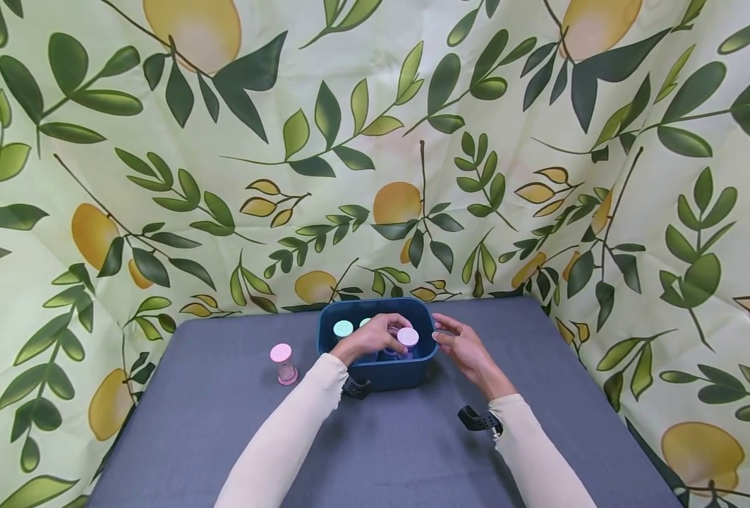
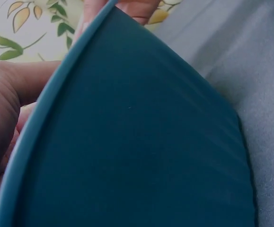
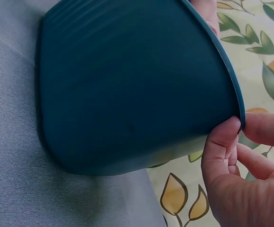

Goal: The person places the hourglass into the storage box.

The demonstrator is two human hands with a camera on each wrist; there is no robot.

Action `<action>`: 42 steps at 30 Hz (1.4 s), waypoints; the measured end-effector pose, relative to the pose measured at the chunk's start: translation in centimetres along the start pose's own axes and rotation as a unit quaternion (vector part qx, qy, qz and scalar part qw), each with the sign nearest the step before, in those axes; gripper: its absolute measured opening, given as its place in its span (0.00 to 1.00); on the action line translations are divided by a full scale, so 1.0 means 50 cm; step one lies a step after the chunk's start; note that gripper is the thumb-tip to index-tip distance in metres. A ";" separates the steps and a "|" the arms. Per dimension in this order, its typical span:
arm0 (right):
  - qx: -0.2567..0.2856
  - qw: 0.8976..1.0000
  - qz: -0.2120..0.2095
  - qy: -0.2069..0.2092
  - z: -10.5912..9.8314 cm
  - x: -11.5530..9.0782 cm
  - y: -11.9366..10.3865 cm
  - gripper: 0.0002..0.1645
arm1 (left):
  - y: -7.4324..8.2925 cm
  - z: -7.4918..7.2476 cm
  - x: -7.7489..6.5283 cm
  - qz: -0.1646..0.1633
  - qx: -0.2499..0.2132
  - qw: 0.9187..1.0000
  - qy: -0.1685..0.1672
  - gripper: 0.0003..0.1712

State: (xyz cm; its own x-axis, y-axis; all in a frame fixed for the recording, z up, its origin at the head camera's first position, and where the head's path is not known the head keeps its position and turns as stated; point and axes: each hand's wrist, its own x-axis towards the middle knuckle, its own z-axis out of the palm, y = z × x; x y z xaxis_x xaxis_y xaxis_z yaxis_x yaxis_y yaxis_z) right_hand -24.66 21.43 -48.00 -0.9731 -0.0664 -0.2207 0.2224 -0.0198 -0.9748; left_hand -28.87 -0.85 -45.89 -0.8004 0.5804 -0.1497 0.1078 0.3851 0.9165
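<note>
A dark teal bin (image 1: 375, 381) stands on the table with several sand timers in it, one with a mint-green cap (image 1: 343, 329). My left hand (image 1: 375, 335) reaches over the near wall into the bin, thumb and fingers around a sand timer with a pale lilac cap (image 1: 408, 337). On the bin's right side, my right hand (image 1: 470, 349) pinches the rim between thumb and finger, as the right wrist view shows. Left of the bin, a pink sand timer (image 1: 283, 364) stands upright on the table. The bin wall (image 2: 137, 123) hides most of the left fingers in the left wrist view.
The grey cloth-covered table (image 1: 400, 451) extends around the bin on all sides. A lemon-and-leaf patterned curtain (image 1: 324, 233) rises behind the table and along both sides. Black straps (image 1: 479, 420) sit on both wrists.
</note>
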 end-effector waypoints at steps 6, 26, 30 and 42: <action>0.004 1.000 -0.002 0.000 0.001 0.001 0.000 0.31 | 0.001 0.014 0.009 0.015 0.017 1.000 -0.014 0.22; 0.004 1.000 -0.004 -0.009 0.001 0.001 0.000 0.32 | -0.004 0.034 0.022 0.023 0.121 0.992 -0.041 0.17; 0.010 1.000 -0.003 -0.011 0.000 0.000 0.000 0.32 | -0.003 0.038 0.025 0.031 0.150 0.987 -0.047 0.17; 0.009 1.000 -0.010 -0.008 0.000 -0.001 0.003 0.31 | 0.001 0.042 0.026 0.018 0.181 0.982 -0.057 0.17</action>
State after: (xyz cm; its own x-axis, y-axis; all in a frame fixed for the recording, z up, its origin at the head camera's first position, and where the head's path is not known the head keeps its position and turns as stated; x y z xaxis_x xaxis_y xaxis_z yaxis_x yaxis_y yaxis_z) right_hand -24.57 21.41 -48.13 -0.9762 -0.0824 -0.2006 0.2043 -0.0397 -0.9781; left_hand -28.68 1.45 -46.81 -0.7231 0.6672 -0.1788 0.3538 0.5801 0.7337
